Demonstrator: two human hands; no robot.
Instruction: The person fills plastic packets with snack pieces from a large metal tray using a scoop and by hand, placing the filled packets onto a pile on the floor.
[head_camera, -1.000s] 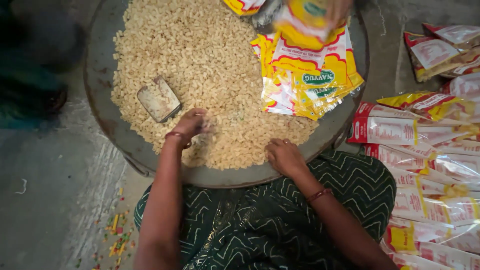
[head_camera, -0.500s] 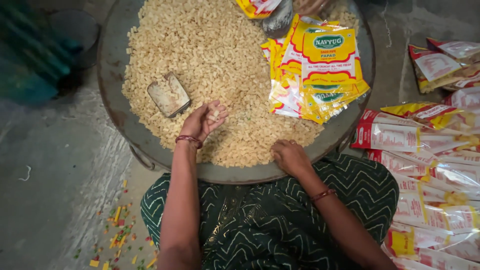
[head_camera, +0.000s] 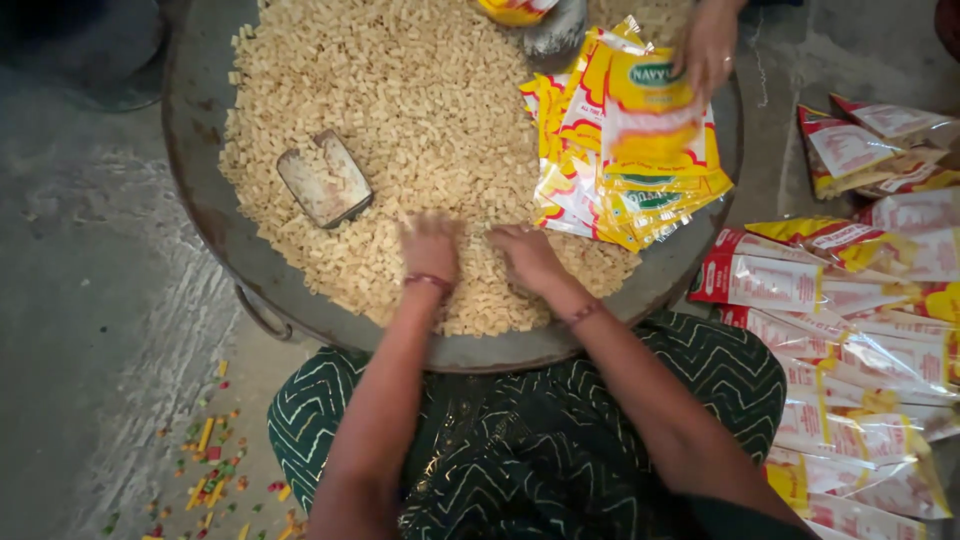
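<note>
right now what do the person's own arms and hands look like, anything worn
Both arms are bare, with no sleeves or gloves in view. The left hand has a thin reddish band around its wrist. The right hand has a similar thin dark red band at its wrist.

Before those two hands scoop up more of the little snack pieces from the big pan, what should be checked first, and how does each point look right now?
1. Both hands on the pile: ok; left hand and right hand rest palms down on the snack pieces.
2. Metal scoop clear of the hands: ok, it lies apart, to their left.
3. Yellow pouches within reach: ok, stacked in the pan.
4. Another person's hand clear: ok, at the far rim.
5. Pieces gripped: cannot tell.
</note>
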